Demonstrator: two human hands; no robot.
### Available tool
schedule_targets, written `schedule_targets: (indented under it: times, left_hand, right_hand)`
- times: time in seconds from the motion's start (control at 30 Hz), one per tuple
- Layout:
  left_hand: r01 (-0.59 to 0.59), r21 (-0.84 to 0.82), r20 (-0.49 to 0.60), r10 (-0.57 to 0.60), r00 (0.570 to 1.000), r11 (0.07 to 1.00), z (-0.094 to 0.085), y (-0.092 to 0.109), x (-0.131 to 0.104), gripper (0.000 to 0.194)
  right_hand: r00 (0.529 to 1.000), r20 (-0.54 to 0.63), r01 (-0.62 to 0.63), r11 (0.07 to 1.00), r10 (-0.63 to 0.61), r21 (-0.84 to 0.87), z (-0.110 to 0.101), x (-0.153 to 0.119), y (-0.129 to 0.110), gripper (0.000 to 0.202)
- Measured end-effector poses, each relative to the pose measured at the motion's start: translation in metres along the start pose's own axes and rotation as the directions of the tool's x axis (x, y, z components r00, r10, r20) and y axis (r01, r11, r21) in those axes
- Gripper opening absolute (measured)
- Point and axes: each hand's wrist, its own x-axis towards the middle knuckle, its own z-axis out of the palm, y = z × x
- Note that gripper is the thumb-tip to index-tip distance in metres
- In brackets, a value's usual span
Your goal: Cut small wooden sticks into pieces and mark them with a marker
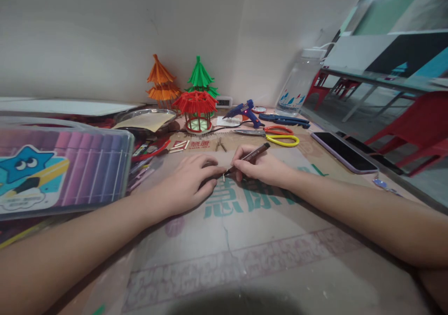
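Note:
My right hand (257, 165) is closed around a dark brown marker (255, 154), its tip pointing down to the left. At that tip is a short pale stick (224, 178), small and partly hidden by fingers. My left hand (191, 179) holds the stick at its fingertips, thumb and index finger drawn close together. Both hands rest over a printed cardboard sheet (189, 263) with a clear layer on it. Just beyond them lie several short pale sticks (179, 145) and a few brown ones (221, 144).
On the left is a clear case of coloured markers (98, 165). Behind stand red (198, 105), green (199, 74) and orange (159, 79) pavilion-like models. A blue glue gun (243, 112), scissors (280, 135), blue pliers (285, 120), a water bottle (301, 81) and a phone (345, 151) lie around.

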Motion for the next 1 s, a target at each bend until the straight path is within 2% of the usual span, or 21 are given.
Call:
schedule_targets:
  times: [0.3,0.47,0.73,1.0]
  left_hand:
    - [-0.008,0.015,0.006,0.007,1.000,1.000,0.0002,-0.0004,0.0004,0.036]
    - [-0.014,0.018,0.005,0.014,1.000,1.000,0.0003,-0.0011,0.0005,0.036]
    - [-0.016,0.025,0.010,0.016,1.000,1.000,0.0001,-0.0015,0.0001,0.036]
    - [-0.005,0.023,0.025,0.004,1.000,1.000,-0.0004,-0.0006,0.0005,0.037]
  right_hand:
    - [0.993,0.112,0.025,0.999,-0.028,0.027,-0.0022,-0.0019,0.0018,0.013]
    - [0.997,0.071,0.014,0.999,-0.016,0.033,-0.0012,-0.0017,-0.0001,0.011]
    - [0.996,0.088,0.018,0.999,-0.021,0.033,-0.0023,-0.0015,0.0019,0.011]
    - [0.999,-0.030,0.016,1.000,-0.017,-0.019,0.0014,0.0010,0.0027,0.011]
